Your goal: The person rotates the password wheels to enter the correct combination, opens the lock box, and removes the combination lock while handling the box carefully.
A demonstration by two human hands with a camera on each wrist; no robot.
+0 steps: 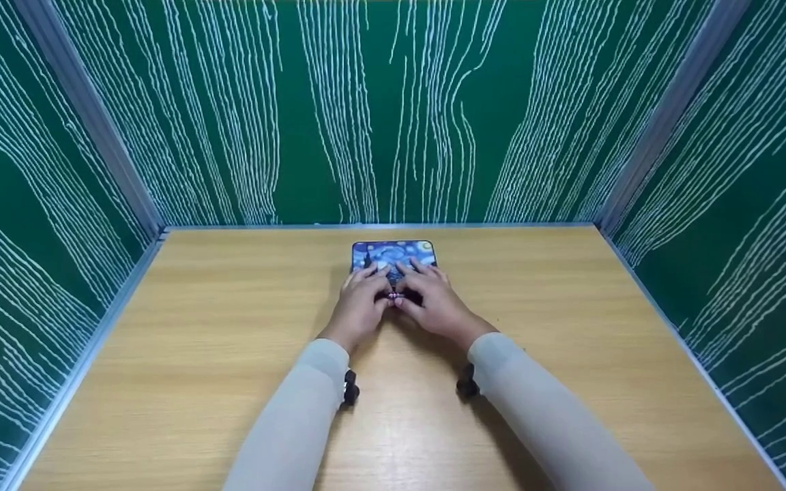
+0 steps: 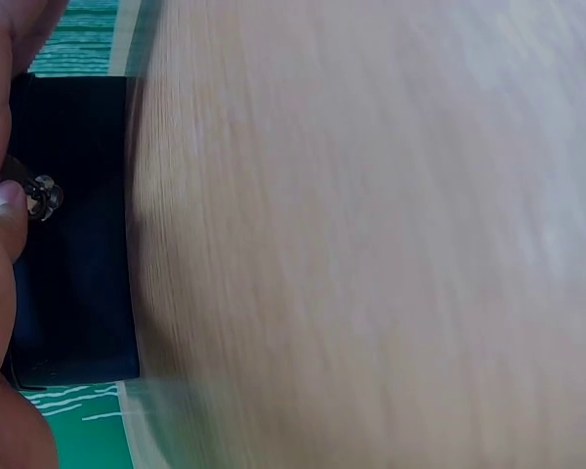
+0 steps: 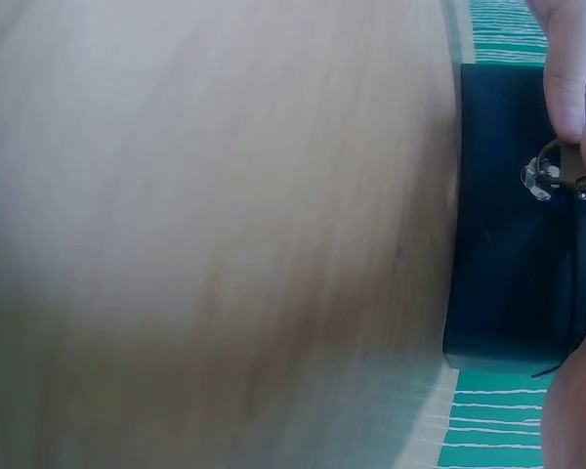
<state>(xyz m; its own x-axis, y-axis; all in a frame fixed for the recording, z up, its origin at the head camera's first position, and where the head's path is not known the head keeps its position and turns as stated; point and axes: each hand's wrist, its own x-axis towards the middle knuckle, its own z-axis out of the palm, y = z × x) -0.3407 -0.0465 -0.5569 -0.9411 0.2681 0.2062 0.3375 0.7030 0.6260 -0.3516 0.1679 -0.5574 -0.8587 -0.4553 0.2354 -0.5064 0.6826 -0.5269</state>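
A box with a blue swirling night-sky picture on its lid (image 1: 391, 251) sits near the back of the table. Both wrist views show its plain dark front (image 2: 73, 293), which has a silver hasp (image 3: 537, 182). A small dark padlock (image 3: 572, 168) hangs at this hasp, its shackle ring beside it. My left hand (image 1: 360, 303) and right hand (image 1: 437, 303) meet there, thumbs and index fingers pinching the padlock from either side. Their other fingers spread over the lid. A row of small light marks shows between the thumbs in the head view. Fingertips hide most of the padlock.
The wooden table (image 1: 229, 368) has a metal-edged rim. Green panels (image 1: 420, 102) with wavy white lines enclose its back and both sides, and grey posts (image 1: 666, 123) stand at the back corners. Black wrist devices (image 1: 350, 390) protrude from the inner sides of both sleeves.
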